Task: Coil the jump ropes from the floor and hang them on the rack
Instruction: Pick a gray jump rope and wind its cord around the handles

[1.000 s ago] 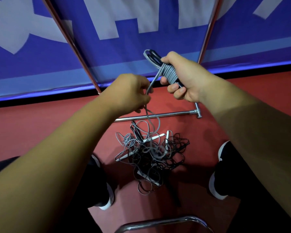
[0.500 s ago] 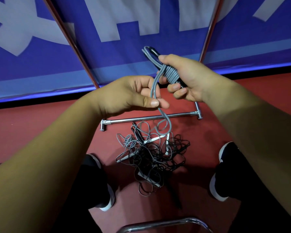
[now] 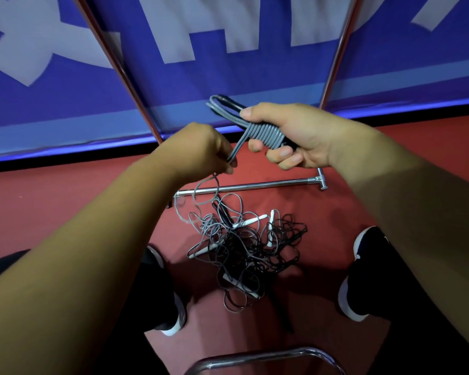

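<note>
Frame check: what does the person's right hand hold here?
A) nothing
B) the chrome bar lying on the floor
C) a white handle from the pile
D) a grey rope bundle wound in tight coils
D: the right hand grips the grey rope bundle round its wound coils, while the left hand pinches its loose strand.

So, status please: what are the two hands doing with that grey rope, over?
Right hand grips the wound grey rope. Left hand pinches its loose strand. Tail runs down into the tangled pile on the floor; may snag.
</note>
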`<state>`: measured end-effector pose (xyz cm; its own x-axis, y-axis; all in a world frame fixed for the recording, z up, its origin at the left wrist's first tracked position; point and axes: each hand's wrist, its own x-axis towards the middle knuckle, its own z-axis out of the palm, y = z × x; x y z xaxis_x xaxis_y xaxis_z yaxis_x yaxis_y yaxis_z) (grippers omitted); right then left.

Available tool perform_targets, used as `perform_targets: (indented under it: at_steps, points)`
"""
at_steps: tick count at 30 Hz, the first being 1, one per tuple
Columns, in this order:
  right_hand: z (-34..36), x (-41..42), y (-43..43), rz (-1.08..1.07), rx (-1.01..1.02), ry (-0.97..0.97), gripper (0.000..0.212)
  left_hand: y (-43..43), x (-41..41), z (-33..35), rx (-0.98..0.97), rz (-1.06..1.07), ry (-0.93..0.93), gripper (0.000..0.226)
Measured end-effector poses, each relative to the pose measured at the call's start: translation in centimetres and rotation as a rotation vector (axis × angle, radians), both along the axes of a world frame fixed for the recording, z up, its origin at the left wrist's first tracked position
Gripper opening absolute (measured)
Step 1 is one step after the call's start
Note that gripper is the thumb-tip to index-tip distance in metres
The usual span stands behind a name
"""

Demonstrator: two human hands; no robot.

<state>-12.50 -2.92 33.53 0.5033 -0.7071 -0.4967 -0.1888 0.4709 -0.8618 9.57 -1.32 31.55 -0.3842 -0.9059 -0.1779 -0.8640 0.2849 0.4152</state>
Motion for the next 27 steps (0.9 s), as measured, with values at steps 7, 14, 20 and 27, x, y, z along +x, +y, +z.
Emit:
perform_targets:
  at_steps: [7,14,20,27]
  points:
    - [0.0,0.6,1.2,0.197,0.029,-0.005,0.027,0.0,0.6,-0.6,-0.229,0.015,-0.021,0.016]
    - [-1.0,0.3,2.1,0.425,0.207,-0.016,0.057,0.1,1.1,1.0,-0.108,0.039,0.222,0.015]
    - [0.4,0.4,2.8,0.699,0.281,0.122,0.048,0.8,-0.7,2.4,-0.107,0.003,0.304,0.016]
    - [-3.2,0.6,1.6,0.421,0.029,0.488,0.035,0.2,-0.2,1.9,-0.364,-0.254,0.122,0.02]
